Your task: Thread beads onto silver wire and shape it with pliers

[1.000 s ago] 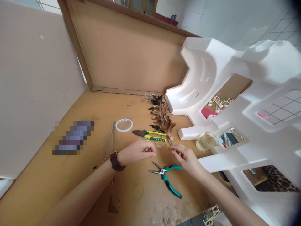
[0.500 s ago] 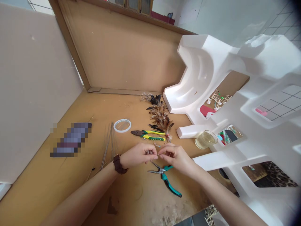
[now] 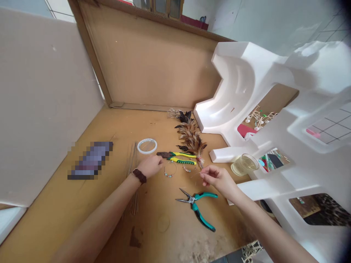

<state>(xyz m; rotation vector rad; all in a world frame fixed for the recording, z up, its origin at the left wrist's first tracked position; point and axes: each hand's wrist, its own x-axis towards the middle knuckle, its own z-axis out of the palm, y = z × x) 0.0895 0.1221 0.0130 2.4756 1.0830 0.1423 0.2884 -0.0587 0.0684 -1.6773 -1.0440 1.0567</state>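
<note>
My right hand (image 3: 215, 179) is closed in a pinch on a thin wire (image 3: 196, 174), whose fine end points left. My left hand (image 3: 150, 166) is at the jaws of the combination pliers (image 3: 182, 160) with yellow and green handles; its fingertips are mostly hidden, so I cannot tell whether it touches them. Just right of that hand lies a beaded wire ring (image 3: 168, 176), with a second beaded ring (image 3: 187, 168) beside it. Below both hands, long-nose pliers (image 3: 192, 199) with teal handles lie spread apart.
Brown feathers (image 3: 190, 135) lie beyond the pliers. A white tape roll (image 3: 147, 146) and several thin rods (image 3: 134, 197) are on the left. A glass of pale liquid (image 3: 244, 165) stands by the white moulded foam (image 3: 227, 98). Farther left is a blurred dark object (image 3: 91, 160).
My hands, which met over the table, have come apart. The left has moved left to the combination pliers' jaws; the right has drawn slightly right with the wire. The beaded rings show more fully.
</note>
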